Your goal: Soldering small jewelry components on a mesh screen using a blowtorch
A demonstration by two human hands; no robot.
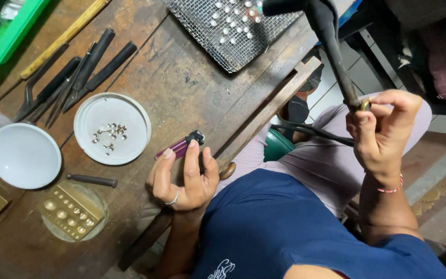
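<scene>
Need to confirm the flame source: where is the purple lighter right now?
The purple lighter is in the left hand at the wooden bench's front edge, just right of the white lid holding small beads.

Soft, even daylight fills the scene, moderately bright; the wooden workbench (181, 88) shows only faint, diffuse shadows beside the pliers (73, 77) at far left; the white lid (112, 129) and white bowl (24, 155) gleam without harsh glare; focus is sharp mid-frame; the dark torch (331, 46) at far right looks slightly blurred; straight edges bow outward towards the corners; the near blue shirt (285, 232) is soft.
</scene>
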